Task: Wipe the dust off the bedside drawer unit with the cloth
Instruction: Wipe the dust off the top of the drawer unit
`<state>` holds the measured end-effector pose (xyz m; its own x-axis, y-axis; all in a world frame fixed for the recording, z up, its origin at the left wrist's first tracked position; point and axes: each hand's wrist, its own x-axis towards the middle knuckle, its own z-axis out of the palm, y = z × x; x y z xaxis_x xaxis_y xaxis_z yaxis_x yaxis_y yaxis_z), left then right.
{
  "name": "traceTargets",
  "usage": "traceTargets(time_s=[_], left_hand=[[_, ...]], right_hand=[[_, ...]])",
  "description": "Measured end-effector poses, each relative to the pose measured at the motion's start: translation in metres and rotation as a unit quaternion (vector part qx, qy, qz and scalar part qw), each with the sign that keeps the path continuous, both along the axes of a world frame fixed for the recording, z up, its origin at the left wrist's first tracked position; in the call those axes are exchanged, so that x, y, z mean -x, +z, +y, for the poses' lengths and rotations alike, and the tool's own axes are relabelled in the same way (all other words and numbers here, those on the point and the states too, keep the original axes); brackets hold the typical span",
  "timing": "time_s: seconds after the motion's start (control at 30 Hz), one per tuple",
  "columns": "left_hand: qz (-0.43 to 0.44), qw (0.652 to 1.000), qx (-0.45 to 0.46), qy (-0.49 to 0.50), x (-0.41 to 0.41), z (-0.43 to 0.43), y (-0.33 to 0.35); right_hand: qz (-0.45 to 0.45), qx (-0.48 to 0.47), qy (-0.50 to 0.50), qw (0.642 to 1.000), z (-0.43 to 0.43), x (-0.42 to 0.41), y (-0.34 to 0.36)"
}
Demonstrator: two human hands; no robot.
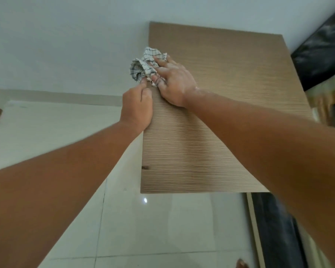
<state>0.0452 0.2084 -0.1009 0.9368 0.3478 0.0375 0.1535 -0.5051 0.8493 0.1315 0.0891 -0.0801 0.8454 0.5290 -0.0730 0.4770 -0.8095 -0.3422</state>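
The bedside drawer unit [211, 117] shows its light brown wood-grain top from above. A white cloth with a dark check pattern [143, 64] lies bunched at the unit's left edge, toward the back. My right hand [172, 80] lies flat on the cloth, fingers spread over it and pressing it onto the top. My left hand [137, 107] is at the left edge just in front of the cloth, fingers curled, its fingertips pinching the cloth's lower corner. Part of the cloth is hidden under my right hand.
A pale wall [66, 45] stands behind the unit. Glossy white floor tiles [143, 229] lie to the left and in front. A black headboard and patterned bedding [325, 78] are on the right, and a dark bed side [275, 229] at lower right.
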Motion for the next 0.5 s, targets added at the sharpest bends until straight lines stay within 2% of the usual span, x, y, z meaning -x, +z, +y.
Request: traceTargets(time_s=[0.3, 0.5], left_hand=[[-0.004, 0.989, 0.144, 0.024, 0.09, -0.012, 0.001], [-0.026, 0.979, 0.195, 0.06, 0.141, -0.021, -0.005]], right_hand=[[-0.004, -0.03, 0.005, 1.0, -0.024, 0.106, -0.002], [0.012, -0.042, 0.047, 0.998, -0.042, 0.165, 0.0]])
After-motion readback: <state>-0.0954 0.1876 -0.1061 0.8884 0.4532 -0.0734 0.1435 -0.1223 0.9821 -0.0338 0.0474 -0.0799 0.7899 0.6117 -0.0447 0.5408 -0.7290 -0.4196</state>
